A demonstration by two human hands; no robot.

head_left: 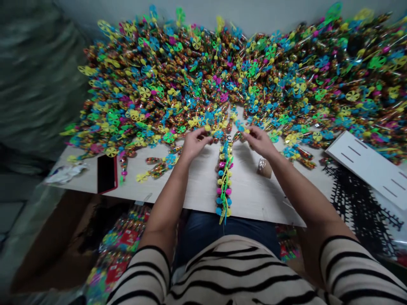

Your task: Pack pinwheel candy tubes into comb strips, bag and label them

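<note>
A huge pile of small candy-filled toys with coloured pinwheel tops (pixel 254 72) covers the far part of a pale wooden board (pixel 254 199). My left hand (pixel 194 143) is closed in a pinch on one toy at the pile's near edge. My right hand (pixel 259 140) pinches another toy just to the right. Between the hands, a neat row of toys laid side by side (pixel 224 180) runs toward me down the board.
A dark phone in a red case (pixel 107 173) and a crumpled wrapper (pixel 65 173) lie at the board's left. A small roll of tape (pixel 263 167) sits under my right wrist. A white slotted panel (pixel 369 167) and black plastic strips (pixel 359 207) lie at right. Boxes of packaged toys (pixel 117 254) stand below.
</note>
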